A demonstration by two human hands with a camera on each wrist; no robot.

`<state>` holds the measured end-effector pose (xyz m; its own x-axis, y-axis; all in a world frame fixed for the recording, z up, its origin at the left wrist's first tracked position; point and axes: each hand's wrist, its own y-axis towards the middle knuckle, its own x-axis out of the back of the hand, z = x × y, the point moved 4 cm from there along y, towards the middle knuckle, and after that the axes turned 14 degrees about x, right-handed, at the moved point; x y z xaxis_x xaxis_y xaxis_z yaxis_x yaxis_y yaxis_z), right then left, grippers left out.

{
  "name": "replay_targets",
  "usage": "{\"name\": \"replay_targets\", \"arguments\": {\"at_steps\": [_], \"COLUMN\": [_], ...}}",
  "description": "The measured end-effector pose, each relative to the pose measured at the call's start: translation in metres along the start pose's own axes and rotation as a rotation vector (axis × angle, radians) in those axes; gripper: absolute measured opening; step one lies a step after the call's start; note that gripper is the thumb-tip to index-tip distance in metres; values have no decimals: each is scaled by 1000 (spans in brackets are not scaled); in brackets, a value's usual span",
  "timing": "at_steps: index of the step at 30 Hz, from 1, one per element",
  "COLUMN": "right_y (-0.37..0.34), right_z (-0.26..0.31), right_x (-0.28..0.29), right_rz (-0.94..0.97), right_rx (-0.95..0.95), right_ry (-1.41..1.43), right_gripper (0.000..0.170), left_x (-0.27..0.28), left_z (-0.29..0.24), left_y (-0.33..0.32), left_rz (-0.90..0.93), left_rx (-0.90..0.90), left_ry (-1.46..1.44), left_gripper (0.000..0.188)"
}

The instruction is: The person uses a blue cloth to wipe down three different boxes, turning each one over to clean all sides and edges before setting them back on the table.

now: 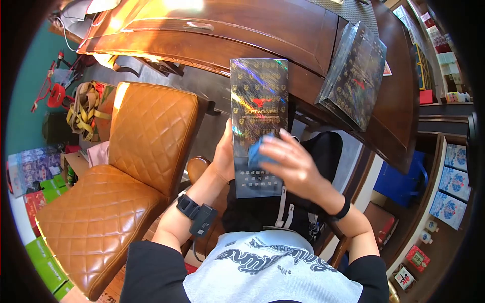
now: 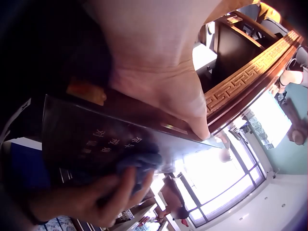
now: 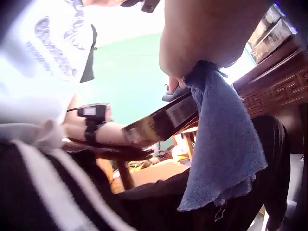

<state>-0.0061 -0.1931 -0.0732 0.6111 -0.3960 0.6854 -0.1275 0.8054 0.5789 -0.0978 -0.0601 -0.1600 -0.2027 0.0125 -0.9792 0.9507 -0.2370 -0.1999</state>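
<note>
A long dark box with shiny patterned wrapping (image 1: 260,96) stands tilted over the person's lap. The left hand (image 1: 223,154) grips its left edge; in the left wrist view this hand (image 2: 163,91) lies along the box's edge (image 2: 72,130). A blue cloth (image 1: 258,153) is pressed on the lower front of the box by the right hand (image 1: 293,164), which looks blurred. In the right wrist view the cloth (image 3: 219,144) hangs down from the right hand (image 3: 204,43), whose fingers are mostly hidden.
Similar wrapped boxes (image 1: 356,76) stand on the dark wooden desk (image 1: 283,25) at the right. A tan quilted chair (image 1: 151,131) is to the left. Shelves (image 1: 434,202) with small boxes line the right side, and green boxes (image 1: 43,257) lie at the far left.
</note>
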Motion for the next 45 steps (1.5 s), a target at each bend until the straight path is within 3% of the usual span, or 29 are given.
{"name": "replay_targets", "arguments": {"at_steps": [2,4,6,14,20,25,26,29,32,35,38,39,40,42,43,44,45], "right_y": [23,49,76,102,114,99,95,85,70,55,39,36,34,36,35,35,36], "right_z": [-26,-49,-65,-65,-103,-110,-108,-95,-72,-37,-4,7,19,44,54,63,73], "right_x": [8,15,17,-10,7,3,3,3,2,1,1,0,-1,-3,-9,-16,-22], "right_rz": [-100,-142,-176,-30,-157,-290,-310,-334,-301,-222,-109,-88,-66,-59,-31,-2,9], "right_rx": [-27,-59,-70,99,-43,-217,-234,-244,-253,-230,-176,-153,-145,-103,-43,18,86], "right_ry": [-91,-214,-290,-321,-454,-386,-369,-318,-277,-232,-217,-188,-137,-8,-33,-58,-90], "right_gripper": [28,29,31,31,35,32,31,33,34,40,44,43,42,41,42,42,39], "left_x": [-3,-13,-24,-13,-27,-26,-21,32,30,22,15,31,16,9,1,-10,-14], "left_z": [0,2,4,-2,3,10,11,7,5,5,2,4,3,0,-1,-1,2], "left_y": [-2,0,4,-2,3,-4,-6,-12,-17,-15,-14,-14,-19,-14,-16,-20,-20], "left_rz": [41,-215,-128,-187,29,127,145,-162,-93,-61,-376,-276,-288,16,-121,-337,-337], "left_rx": [-19,-28,7,16,58,0,-10,-18,-69,-100,-140,-61,-54,-46,-31,-72,-32], "left_ry": [-119,137,63,149,14,153,216,397,206,243,384,225,218,174,114,247,248], "left_gripper": [82,80,85,96,103,104,103,100,81,73,88,83,79,75,75,72,71]}}
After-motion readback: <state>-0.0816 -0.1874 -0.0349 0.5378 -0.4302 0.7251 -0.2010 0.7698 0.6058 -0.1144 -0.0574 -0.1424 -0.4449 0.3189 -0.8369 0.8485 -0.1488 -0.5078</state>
